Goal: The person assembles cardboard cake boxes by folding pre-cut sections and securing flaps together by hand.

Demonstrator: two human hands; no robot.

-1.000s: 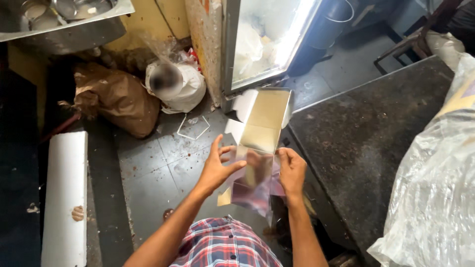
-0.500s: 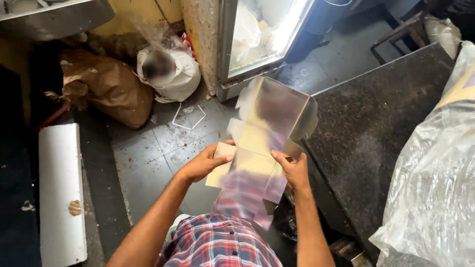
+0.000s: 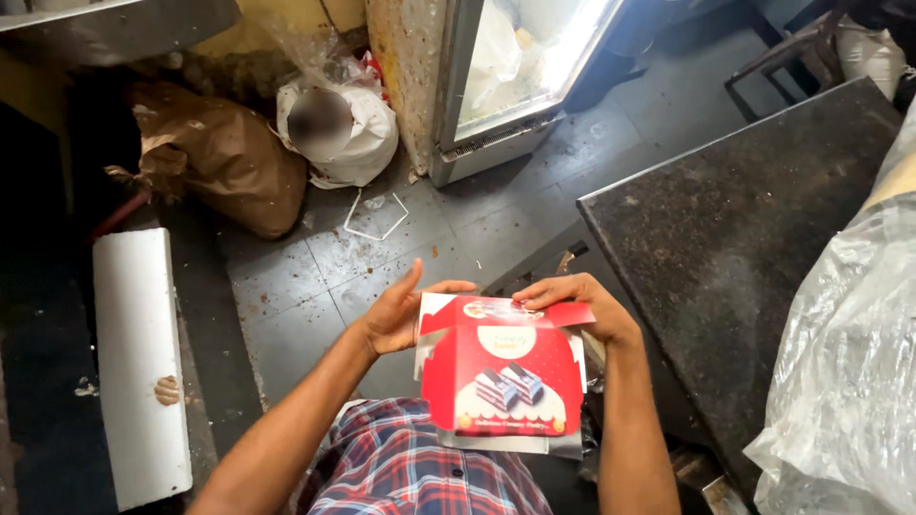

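A red and white cardboard pastry box (image 3: 503,372), printed with cake slices, sits between both hands above my lap, its top flaps partly folded. My left hand (image 3: 401,313) grips the box's upper left corner, thumb on the flap. Along the upper right edge, my right hand (image 3: 582,303) curls its fingers over the top flap. Both forearms reach in from the bottom of the view, over a plaid shirt (image 3: 420,467).
A dark stone counter (image 3: 744,229) stands at the right with a clear plastic bag (image 3: 849,372) on it. A glass-door fridge (image 3: 515,76) is ahead. A brown sack (image 3: 224,162), a white bag (image 3: 353,133) and a white slab (image 3: 138,362) lie on the grey tiled floor.
The box was held up flat and open, showing its plain inside. Now it is lower and turned so its red printed side faces up, with the hands on its top flaps.
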